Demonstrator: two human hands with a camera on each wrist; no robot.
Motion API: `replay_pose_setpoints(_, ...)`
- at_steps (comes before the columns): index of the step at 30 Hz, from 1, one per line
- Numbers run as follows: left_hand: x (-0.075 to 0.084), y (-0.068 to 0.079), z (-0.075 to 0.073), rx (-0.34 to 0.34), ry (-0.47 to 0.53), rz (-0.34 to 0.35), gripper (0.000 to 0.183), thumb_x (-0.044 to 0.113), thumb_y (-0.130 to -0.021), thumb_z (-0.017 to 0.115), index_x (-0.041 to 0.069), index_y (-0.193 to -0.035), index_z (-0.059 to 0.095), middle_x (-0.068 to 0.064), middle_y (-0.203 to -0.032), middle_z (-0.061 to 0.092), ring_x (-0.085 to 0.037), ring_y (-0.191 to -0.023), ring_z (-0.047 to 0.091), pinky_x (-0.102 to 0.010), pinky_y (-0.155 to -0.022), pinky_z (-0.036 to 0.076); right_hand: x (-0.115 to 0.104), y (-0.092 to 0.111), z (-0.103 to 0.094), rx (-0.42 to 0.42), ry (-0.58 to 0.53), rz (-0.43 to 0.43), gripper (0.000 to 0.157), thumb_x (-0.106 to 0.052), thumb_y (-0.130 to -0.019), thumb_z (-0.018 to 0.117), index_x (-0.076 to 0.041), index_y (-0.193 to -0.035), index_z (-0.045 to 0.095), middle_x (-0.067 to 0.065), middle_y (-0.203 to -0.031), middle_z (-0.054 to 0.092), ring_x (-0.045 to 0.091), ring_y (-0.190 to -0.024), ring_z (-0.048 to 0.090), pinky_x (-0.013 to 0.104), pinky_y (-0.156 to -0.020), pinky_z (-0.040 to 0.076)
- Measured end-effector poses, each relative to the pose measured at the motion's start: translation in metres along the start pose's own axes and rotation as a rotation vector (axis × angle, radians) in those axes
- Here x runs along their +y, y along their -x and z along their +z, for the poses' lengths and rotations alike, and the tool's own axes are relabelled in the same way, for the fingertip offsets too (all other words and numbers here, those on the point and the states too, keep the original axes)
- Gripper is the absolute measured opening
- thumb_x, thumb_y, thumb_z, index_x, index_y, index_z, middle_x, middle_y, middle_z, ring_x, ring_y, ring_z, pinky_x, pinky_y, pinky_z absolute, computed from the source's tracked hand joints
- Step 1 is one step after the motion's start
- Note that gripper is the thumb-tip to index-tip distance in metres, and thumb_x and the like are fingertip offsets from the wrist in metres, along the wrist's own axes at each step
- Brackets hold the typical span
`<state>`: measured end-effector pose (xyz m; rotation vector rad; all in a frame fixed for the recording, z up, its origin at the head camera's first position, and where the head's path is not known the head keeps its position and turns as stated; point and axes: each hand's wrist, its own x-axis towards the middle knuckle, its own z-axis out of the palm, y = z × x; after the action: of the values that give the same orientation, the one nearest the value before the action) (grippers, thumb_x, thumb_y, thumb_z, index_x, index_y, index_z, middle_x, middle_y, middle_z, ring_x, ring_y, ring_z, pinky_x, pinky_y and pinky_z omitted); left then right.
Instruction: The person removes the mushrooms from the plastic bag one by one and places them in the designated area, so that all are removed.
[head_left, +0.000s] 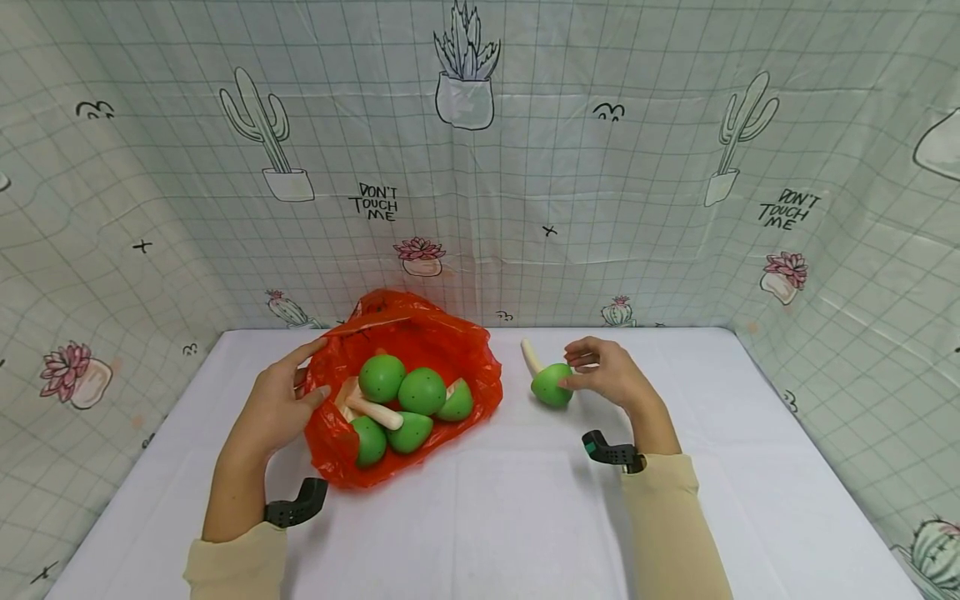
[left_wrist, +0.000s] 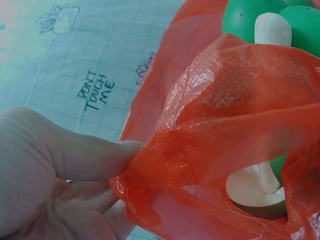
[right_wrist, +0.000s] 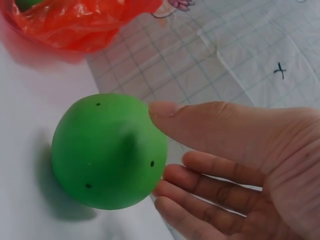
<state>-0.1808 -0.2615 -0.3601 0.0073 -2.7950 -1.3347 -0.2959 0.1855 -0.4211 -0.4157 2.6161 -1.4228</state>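
Observation:
A red plastic bag (head_left: 442, 329) lies with its mouth open on the white table. Inside sit several toy mushrooms (head_left: 422, 391) with black-speckled green caps and pale stems. My left hand (head_left: 277, 408) pinches the bag's left edge between thumb and fingers; in the left wrist view the film partly hides a pale mushroom underside (left_wrist: 250, 187). To the right of the bag, one toy mushroom (head_left: 551, 385) lies on its own, its stem pointing away. Beside its cap is my right hand (head_left: 617, 377), fingers loosely spread, the thumb tip (right_wrist: 165, 109) right at the cap's edge.
The white table (head_left: 510, 533) reaches back to a grid-patterned cloth (head_left: 637, 217) with drawn cacti, which also hangs at both sides. A black wrist device (head_left: 298, 502) is strapped to the left wrist, another black device (head_left: 611, 450) to the right.

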Motion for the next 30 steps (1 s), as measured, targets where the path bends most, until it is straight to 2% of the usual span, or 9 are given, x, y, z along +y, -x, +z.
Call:
replay_pose_setpoints(13, 0.000, 0.001, 0.000, 0.002, 0.012, 0.002, 0.072, -0.005, -0.100, 0.063, 0.001, -0.164, 0.030, -0.036, -0.156, 0.041, -0.057, -0.138, 0.047, -0.058, -0.098, 0.053, -0.015, 0.005, -0.002, 0.040, -0.066, -0.036, 0.058, -0.008, -0.088, 0.084, 0.008, -0.138, 0.058, 0.031, -0.137, 0.061, 0.046, -0.131, 0.058, 0.055, -0.111, 0.048)
replay_pose_setpoints(22, -0.001, 0.001, 0.000, 0.004, 0.027, 0.014, 0.072, -0.006, -0.100, 0.063, 0.001, -0.164, 0.031, -0.036, -0.156, 0.041, -0.057, -0.138, 0.047, -0.058, -0.097, 0.054, -0.027, 0.005, 0.001, 0.081, -0.142, -0.078, 0.066, -0.008, -0.090, 0.082, 0.008, -0.146, 0.052, 0.028, -0.141, 0.060, 0.047, -0.133, 0.056, 0.049, -0.112, 0.049)
replay_pose_setpoints(30, -0.001, 0.001, 0.000, 0.003, 0.028, 0.016, 0.071, -0.006, -0.100, 0.063, 0.001, -0.163, 0.031, -0.036, -0.156, 0.042, -0.057, -0.137, 0.048, -0.057, -0.097, 0.054, -0.040, 0.006, 0.006, 0.119, -0.197, -0.081, 0.067, -0.007, -0.090, 0.083, 0.007, -0.147, 0.051, 0.025, -0.141, 0.060, 0.041, -0.132, 0.059, 0.043, -0.113, 0.049)
